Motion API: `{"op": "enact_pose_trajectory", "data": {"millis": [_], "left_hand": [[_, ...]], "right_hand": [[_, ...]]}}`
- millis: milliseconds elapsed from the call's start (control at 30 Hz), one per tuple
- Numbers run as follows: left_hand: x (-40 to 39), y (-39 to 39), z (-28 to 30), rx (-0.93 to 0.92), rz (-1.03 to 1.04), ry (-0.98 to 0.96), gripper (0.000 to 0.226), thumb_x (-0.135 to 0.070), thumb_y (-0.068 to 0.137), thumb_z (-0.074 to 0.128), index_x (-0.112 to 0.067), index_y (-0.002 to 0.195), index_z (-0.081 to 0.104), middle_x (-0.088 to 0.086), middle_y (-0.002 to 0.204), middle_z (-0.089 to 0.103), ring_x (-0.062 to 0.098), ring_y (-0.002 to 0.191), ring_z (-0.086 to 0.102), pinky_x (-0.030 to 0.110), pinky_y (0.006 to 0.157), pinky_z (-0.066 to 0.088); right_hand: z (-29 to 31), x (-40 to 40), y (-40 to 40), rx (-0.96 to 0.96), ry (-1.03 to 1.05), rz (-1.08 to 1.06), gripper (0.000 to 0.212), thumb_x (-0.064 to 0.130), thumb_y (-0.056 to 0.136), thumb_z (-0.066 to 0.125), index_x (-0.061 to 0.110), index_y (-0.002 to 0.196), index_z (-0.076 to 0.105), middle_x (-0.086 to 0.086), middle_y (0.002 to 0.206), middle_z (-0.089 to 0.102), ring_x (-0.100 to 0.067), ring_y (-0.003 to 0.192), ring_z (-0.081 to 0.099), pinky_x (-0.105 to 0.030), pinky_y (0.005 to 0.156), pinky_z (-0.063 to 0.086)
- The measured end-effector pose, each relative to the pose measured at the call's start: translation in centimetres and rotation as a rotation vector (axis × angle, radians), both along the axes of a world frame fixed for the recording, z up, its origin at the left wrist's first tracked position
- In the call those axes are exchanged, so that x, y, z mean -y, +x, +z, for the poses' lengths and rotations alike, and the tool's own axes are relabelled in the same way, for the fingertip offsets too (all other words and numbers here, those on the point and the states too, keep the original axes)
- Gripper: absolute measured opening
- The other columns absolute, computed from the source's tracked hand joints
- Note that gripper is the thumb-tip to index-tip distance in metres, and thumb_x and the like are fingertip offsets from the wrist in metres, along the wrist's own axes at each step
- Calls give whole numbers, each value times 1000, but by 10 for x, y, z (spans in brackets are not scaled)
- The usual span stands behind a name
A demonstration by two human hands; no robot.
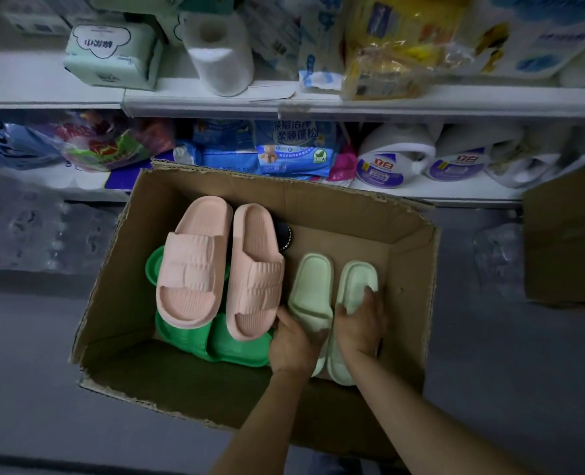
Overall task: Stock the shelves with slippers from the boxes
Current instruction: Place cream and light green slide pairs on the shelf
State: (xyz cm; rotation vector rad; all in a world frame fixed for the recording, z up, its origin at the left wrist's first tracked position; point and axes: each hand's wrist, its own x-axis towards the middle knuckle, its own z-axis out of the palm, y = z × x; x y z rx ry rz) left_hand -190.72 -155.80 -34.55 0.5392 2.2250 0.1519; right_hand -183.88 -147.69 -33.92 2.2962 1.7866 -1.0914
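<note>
Gripping the pale green slippers (332, 303) with left hand (294, 341) and right hand (361, 323), I judge stocking barely begun: pink (215, 269) and green pairs (212, 344) remain in the box (112, 286).

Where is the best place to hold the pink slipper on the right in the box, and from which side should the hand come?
Probably by its wide ribbed strap, coming from above. The pink slipper lies sole down on top of the green slippers, so the strap stands up and fingers can hook under it from the open toe end nearest the person. The left hand is already close to that end.
</note>
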Motion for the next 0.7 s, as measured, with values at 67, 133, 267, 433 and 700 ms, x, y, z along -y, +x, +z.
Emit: {"op": "enact_pose_trajectory", "data": {"millis": [67,133,267,433,700], "left_hand": [[4,1,-4,16,17,38,120,-58,75,75,-2,152,3,18,148,45,33,130,51,40,99,46],[4,-5,-7,49,16,68,128,-56,69,81,-4,155,1,17,155,36,34,139,40,39,107,40],[2,-15,-10,130,32,76,124,-54,65,85,-6,154,14,13,157,35,30,144,35,39,114,33],[5,-20,-7,121,88,150,109,-48,59,91,-7,142,32,13,143,50,32,133,48,41,106,43],[24,-48,9,278,192,288,95,-47,58,92,-27,139,45,-12,131,59,15,123,56,32,98,48]], "right_hand": [[0,10,10,41,-27,-88,82,29,85,71,3,150,27,-20,153,32,-38,139,31,-44,113,25],[-3,19,11,50,-70,-115,89,30,83,72,1,150,23,-21,153,32,-39,137,32,-46,112,28],[-7,20,10,124,-187,-74,82,29,79,72,9,147,31,-13,153,22,-35,135,28,-41,114,25],[-6,24,14,63,-145,73,37,18,77,68,16,111,54,-11,143,22,-37,125,35,-41,107,33],[-1,18,34,15,-124,194,90,33,75,76,20,149,27,-10,148,33,-29,135,33,-36,111,25]]}}
